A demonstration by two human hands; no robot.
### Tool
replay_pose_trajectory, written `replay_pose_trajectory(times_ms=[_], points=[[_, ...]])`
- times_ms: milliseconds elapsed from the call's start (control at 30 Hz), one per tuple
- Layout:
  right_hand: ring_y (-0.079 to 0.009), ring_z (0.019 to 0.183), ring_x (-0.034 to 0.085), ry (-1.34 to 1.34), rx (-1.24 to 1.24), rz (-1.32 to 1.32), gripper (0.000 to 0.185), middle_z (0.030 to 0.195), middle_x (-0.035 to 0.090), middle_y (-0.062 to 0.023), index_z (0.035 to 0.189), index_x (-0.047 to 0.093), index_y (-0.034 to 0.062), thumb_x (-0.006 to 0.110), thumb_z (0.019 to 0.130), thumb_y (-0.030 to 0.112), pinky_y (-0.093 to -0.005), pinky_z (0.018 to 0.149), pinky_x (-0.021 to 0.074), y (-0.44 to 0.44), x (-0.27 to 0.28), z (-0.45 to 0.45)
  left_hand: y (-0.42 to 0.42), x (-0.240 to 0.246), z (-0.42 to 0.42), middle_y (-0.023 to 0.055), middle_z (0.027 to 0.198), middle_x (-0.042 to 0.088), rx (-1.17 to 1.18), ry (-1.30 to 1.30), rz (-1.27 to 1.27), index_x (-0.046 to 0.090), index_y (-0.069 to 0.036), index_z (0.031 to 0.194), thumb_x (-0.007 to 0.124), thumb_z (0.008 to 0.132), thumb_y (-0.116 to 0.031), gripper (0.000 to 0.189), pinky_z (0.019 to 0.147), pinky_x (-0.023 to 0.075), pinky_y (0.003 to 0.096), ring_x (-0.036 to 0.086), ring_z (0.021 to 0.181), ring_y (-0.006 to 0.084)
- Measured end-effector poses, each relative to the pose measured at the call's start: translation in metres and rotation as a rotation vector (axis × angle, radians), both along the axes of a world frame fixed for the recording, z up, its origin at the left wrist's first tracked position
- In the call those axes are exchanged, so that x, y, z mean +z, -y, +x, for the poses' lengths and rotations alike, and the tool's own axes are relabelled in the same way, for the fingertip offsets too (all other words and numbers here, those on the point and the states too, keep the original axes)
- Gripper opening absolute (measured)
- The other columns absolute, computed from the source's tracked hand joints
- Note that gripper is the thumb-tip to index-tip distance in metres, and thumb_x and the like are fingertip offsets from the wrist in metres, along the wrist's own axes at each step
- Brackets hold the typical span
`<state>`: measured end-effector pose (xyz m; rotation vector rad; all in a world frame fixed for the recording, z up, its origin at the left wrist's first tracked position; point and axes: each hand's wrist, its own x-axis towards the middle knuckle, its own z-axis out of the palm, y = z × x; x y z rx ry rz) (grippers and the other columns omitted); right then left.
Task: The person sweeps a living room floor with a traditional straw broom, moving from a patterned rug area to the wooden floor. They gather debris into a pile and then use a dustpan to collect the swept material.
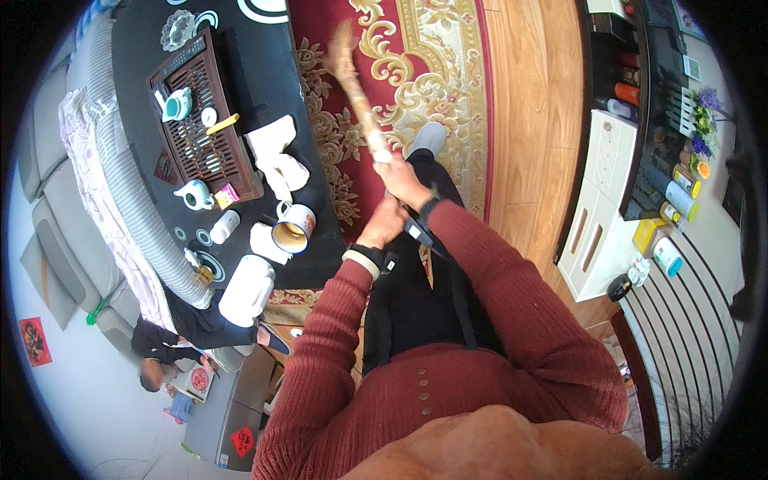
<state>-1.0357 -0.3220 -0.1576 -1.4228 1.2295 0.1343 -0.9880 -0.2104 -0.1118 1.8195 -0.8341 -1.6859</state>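
Note:
A straw broom (362, 113) reaches away from me over the red and gold patterned rug (435, 72). Its brush end is blurred. My right hand (403, 182) grips the handle closer to the brush. Just behind it, my left hand (384, 221) is closed around the same handle, near its rear end. Both wrists wear dark bands. A dark object (418, 231) with a pale face shows beside the right wrist, and I cannot tell what it is. One foot in a light grey shoe (429, 138) stands on the rug ahead.
A black table (252, 72) on my left bears a slatted tea tray (207, 120), an enamel mug (294, 228) and a white kettle (247, 291). Beyond sits a person (165, 351) by a grey sofa (78, 180). On the right are wood flooring (528, 120) and a white cabinet (600, 204).

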Motion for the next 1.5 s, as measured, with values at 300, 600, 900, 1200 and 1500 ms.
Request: replay_pose_trajectory(times_ms=[300,600,900,1200,1500], points=[[-0.0197,0.071,0.059,-0.262,-0.759,0.252,0.038,0.076,0.056,-0.0104,0.099,0.046,-0.0020,0.056,0.093,0.034,-0.0357,0.064,0.0487,-0.130,0.072,-0.097,-0.056,0.096,0.001,0.0277,0.076,0.061,-0.679,-0.002,0.041,0.039,0.004,0.098,0.054,0.084,-0.007,0.023,0.065,0.0471,0.0535,0.060,0.075,0.0471],[-0.0485,0.092,0.062,0.168,0.003,0.106,0.043,0.092,0.062,-0.0352,0.103,0.050,-0.0100,0.058,0.089,0.030,-0.0503,0.078,0.0493,-0.039,0.047,-0.013,-0.046,0.073,-0.016,0.0297,0.083,0.056,0.019,0.194,0.035,0.037,0.003,0.099,0.051,0.089,-0.009,0.021,0.070,0.0461,0.0503,0.057,0.079,0.0486],[-0.0396,0.083,0.067,-0.142,-0.275,0.091,0.038,0.085,0.065,-0.0261,0.100,0.051,-0.0035,0.058,0.091,0.033,-0.0441,0.070,0.0516,-0.026,0.054,-0.035,-0.011,0.071,-0.014,0.0334,0.083,0.058,-0.147,0.069,0.020,0.039,0.004,0.098,0.050,0.084,-0.007,0.021,0.069,0.0465,0.0540,0.058,0.080,0.0506],[-0.0439,0.089,0.065,0.005,-0.066,0.160,0.042,0.088,0.065,-0.0283,0.107,0.049,-0.0062,0.058,0.089,0.030,-0.0465,0.077,0.0511,0.005,0.074,-0.034,0.007,0.096,-0.026,0.0244,0.075,0.055,0.070,0.042,0.043,0.037,0.002,0.099,0.051,0.091,-0.012,0.021,0.064,0.0458,0.0478,0.058,0.071,0.0430],[-0.0508,0.089,0.062,-0.010,-0.103,0.146,0.042,0.088,0.063,-0.0333,0.106,0.045,-0.0054,0.057,0.090,0.031,-0.0524,0.075,0.0498,0.029,0.057,-0.053,0.039,0.075,-0.042,0.0221,0.102,0.059,0.042,-0.137,0.133,0.043,0.006,0.115,0.053,0.090,-0.011,0.032,0.083,0.0470,0.0399,0.058,0.093,0.0318]])
